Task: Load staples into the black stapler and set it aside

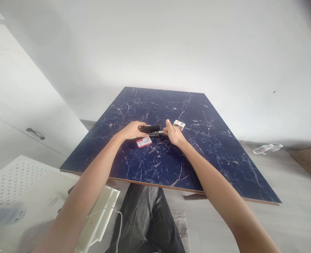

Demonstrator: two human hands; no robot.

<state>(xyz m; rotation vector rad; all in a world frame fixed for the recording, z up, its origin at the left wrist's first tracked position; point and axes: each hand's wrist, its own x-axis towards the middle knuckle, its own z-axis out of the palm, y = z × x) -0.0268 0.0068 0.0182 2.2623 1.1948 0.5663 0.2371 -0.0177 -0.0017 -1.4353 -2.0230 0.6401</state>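
A black stapler (pixel 152 129) lies sideways over the middle of the blue table. My left hand (pixel 133 130) is closed around its left end, thumb on the near side. At the other end, my right hand (pixel 173 134) has its fingers curled on a silvery metal part that sticks out of the stapler; the thumb points up. The curled fingers hide the tip of that part. Just in front of the stapler is a small red and white box (pixel 144 142). A white box with black print (pixel 179 124) stands right behind my right hand, partly covered by it.
The dark blue marbled table (pixel 155 102) reaches back towards a white wall. To the left are a white cabinet (pixel 10 116) and a white perforated surface (pixel 20 179) with a cable (pixel 120 225). Clear plastic bottles (pixel 267 148) and a cardboard piece (pixel 310 161) lie on the right floor.
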